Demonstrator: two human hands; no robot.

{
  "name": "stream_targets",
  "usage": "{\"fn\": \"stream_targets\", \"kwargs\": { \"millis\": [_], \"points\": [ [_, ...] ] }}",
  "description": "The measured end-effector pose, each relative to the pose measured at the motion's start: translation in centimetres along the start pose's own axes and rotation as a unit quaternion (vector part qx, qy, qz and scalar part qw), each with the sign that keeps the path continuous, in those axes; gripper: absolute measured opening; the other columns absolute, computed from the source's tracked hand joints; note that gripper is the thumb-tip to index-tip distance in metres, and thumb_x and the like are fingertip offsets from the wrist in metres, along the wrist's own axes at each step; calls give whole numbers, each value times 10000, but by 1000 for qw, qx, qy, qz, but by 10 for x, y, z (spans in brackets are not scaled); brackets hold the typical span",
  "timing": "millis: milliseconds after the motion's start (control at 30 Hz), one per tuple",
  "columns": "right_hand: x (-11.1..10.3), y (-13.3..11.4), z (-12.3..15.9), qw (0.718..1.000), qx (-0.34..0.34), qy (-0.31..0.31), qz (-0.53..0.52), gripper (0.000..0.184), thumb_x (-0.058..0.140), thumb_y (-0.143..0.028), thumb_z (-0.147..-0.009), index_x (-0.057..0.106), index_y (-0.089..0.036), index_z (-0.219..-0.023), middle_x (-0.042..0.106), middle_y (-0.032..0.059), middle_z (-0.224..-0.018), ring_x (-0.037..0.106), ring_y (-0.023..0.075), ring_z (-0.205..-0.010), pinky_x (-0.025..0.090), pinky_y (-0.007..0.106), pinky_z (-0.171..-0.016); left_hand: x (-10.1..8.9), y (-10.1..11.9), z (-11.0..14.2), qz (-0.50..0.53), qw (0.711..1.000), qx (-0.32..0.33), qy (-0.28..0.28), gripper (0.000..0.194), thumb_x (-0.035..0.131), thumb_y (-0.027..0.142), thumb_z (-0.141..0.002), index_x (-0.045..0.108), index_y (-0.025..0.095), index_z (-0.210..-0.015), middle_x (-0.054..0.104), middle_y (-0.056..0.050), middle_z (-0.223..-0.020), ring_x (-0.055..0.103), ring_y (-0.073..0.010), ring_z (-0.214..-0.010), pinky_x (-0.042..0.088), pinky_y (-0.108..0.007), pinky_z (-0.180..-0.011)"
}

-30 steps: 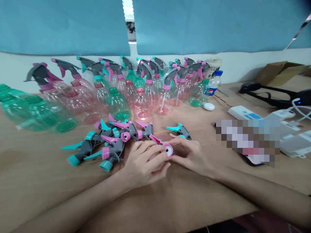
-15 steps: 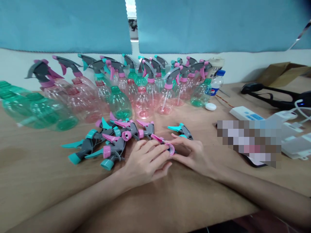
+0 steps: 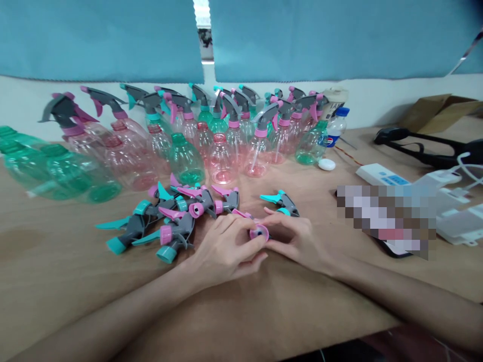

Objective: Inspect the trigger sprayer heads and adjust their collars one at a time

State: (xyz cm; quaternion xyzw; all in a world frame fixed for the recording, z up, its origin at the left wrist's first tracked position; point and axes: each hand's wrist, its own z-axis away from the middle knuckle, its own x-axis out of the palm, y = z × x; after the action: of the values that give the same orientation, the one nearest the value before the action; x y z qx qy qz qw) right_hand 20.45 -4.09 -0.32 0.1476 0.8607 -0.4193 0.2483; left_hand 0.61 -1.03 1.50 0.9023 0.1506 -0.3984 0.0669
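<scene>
Between my two hands is a pink-and-grey trigger sprayer head (image 3: 259, 233), its round pink collar turned up toward me. My left hand (image 3: 228, 246) pinches the collar with thumb and fingers from the left. On the other side, my right hand (image 3: 296, 236) grips the sprayer's body, most of which its fingers hide. Just beyond my right hand lies a teal-and-grey sprayer head (image 3: 287, 203). A loose pile of pink and teal sprayer heads (image 3: 181, 229) rests left of my left hand.
Clear pink bottles (image 3: 221, 163) and green bottles (image 3: 186, 161) stand behind, several with sprayers on. At right are a blurred-out phone (image 3: 385, 221), a white power strip (image 3: 383, 175), a white cap (image 3: 326, 164), a Pepsi bottle (image 3: 335, 131), a black frame (image 3: 422, 146) and a cardboard box (image 3: 437, 113).
My left fingers have shifted on the pink collar, and its round opening now shows more fully. My right hand keeps nearly the same place. The other sprayers and bottles stay put.
</scene>
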Motion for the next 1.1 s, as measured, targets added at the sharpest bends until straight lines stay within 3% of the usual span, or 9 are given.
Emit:
{"fn": "stream_targets", "kwargs": {
  "millis": [233,433,600,967,1100],
  "points": [
    [0,0,2,1000,9,7,4,203,630,-256,-816,605,-242,-1017,719,3,-997,638,204,-1055,488,366,-976,1,0,-1,-63,998,-14,8,131,615,240,-803,590,208,-927,592,-69,-879,565,-222,-849,438,-335,-667],
    [-1,-4,3,999,43,5,8,211,641,-285,-807,612,-251,-1014,718,5,-1007,632,219,-1066,544,348,-887,1,-2,2,12,999,8,44,167,630,152,-788,585,184,-946,583,-53,-894,552,-176,-814,477,-309,-681],
    [-2,-6,3,999,39,11,4,205,642,-288,-810,613,-254,-1010,719,2,-996,637,214,-1057,537,348,-900,1,-2,2,27,998,-18,61,148,666,173,-763,595,179,-892,567,-48,-864,547,-168,-795,498,-310,-675],
    [-1,-3,4,999,40,20,18,216,644,-269,-809,606,-244,-1020,717,9,-1006,654,206,-1019,544,320,-857,-2,1,-2,39,997,-71,13,145,602,155,-819,587,166,-963,584,-73,-894,542,-191,-850,498,-335,-717],
    [-5,-4,-4,997,62,37,41,244,670,-314,-787,614,-246,-1014,708,3,-1013,670,199,-946,538,320,-834,-5,1,2,53,995,-67,56,103,549,151,-850,552,163,-953,557,-57,-854,517,-162,-772,488,-294,-660]
  ]
}}
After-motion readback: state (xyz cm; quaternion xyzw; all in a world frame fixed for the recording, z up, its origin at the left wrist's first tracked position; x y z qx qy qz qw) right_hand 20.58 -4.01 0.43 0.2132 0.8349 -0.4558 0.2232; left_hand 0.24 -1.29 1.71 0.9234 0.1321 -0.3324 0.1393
